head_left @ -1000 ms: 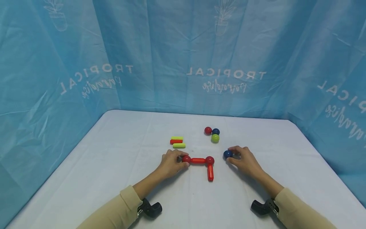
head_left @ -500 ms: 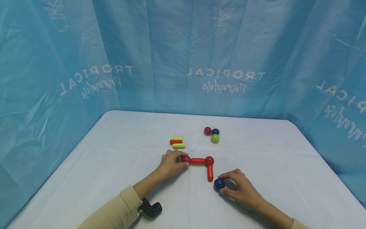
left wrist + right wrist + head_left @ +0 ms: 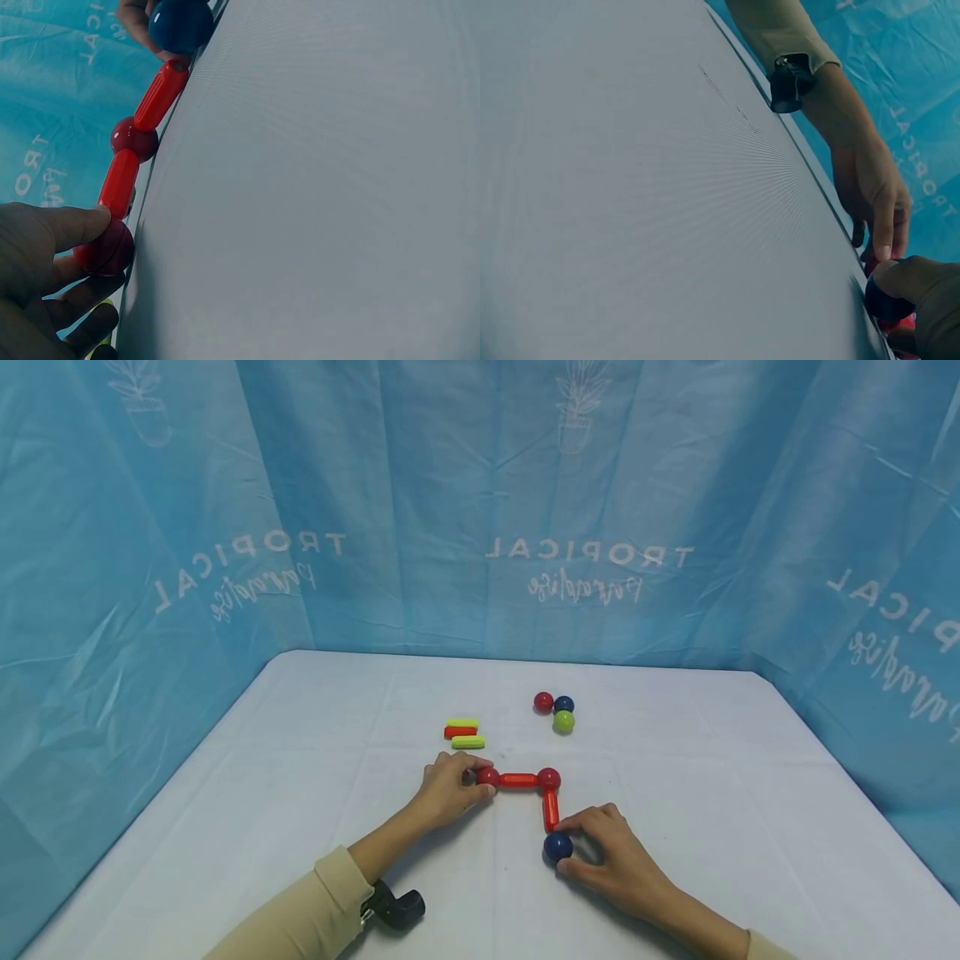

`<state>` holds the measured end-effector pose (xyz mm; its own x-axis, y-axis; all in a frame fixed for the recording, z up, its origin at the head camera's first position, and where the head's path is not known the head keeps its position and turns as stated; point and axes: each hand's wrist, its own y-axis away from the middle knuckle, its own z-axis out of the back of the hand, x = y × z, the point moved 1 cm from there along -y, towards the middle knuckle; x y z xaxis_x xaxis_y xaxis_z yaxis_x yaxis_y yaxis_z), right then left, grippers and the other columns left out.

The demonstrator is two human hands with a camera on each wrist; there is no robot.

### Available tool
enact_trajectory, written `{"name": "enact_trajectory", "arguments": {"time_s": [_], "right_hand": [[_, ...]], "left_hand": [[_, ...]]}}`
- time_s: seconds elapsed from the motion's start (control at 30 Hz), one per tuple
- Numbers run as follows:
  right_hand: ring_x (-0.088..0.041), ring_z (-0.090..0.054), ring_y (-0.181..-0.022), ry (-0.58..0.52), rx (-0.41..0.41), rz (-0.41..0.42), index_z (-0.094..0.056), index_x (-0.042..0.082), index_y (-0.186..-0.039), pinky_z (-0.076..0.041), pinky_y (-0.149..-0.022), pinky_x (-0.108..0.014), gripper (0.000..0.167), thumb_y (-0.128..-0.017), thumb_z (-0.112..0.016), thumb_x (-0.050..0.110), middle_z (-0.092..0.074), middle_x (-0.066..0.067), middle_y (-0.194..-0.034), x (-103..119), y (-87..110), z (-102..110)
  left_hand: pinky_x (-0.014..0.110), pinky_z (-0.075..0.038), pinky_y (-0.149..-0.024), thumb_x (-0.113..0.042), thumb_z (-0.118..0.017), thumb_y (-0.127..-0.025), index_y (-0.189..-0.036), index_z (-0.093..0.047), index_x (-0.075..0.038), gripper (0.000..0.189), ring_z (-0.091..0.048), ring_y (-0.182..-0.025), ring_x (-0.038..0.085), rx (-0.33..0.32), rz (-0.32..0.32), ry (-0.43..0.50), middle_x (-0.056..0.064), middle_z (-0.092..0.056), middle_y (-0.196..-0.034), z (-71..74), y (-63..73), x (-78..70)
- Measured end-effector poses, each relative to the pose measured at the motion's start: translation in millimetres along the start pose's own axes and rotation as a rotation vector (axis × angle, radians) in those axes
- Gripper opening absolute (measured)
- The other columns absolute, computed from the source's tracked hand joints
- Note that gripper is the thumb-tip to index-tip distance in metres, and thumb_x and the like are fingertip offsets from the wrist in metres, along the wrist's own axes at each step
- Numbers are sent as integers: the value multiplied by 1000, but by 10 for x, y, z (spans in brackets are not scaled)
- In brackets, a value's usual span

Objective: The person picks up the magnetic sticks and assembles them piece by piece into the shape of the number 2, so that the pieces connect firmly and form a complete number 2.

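Two red balls and two red sticks form an L on the white table. My left hand [image 3: 448, 789] pinches the left end red ball [image 3: 106, 247] between thumb and fingers. From it a red stick [image 3: 518, 781] runs to the corner red ball [image 3: 549, 779]. A second red stick [image 3: 551, 810] points from that corner toward me. My right hand [image 3: 618, 864] pinches a dark blue ball [image 3: 558, 847] right at the near end of this stick. In the left wrist view, the blue ball overlaps the stick's tip, which shows a dark round spot.
Beyond my left hand lie two yellow-green sticks [image 3: 468, 742] and a red stick [image 3: 461, 732]. Farther back sit a red ball [image 3: 543, 702], a blue ball [image 3: 564, 703] and a green ball [image 3: 564, 722], close together. A blue printed curtain [image 3: 435, 510] surrounds the white table [image 3: 675, 735].
My right hand has brought the blue ball toward me and left, from right of the corner ball to the near stick's end. My left hand keeps its hold on the red ball.
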<state>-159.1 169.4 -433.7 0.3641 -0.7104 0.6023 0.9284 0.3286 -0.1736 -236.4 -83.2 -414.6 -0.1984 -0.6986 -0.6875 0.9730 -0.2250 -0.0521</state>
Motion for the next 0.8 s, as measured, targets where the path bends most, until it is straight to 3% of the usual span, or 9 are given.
{"name": "enact_trajectory", "arguments": {"time_s": [0.2,0.8], "right_hand": [[-4,-41,-99,22,-48,48,-61,31,-110,-43,-85,-27,45,-71,-81,21,-57,24,-102,-3,-19,-11],[-7,-44,-100,0,-103,23,-59,30,-111,-47,-86,-26,49,-70,-82,15,-55,23,-101,25,-60,4]], "left_hand": [[36,-29,-79,-22,-74,-80,-115,-67,-16,36,-44,-91,16,8,-6,5,-1,-61,-97,-2,0,4],[36,-28,-78,-22,-73,-80,-116,-67,-16,36,-42,-91,16,0,-17,4,1,-63,-103,1,-19,12]]}}
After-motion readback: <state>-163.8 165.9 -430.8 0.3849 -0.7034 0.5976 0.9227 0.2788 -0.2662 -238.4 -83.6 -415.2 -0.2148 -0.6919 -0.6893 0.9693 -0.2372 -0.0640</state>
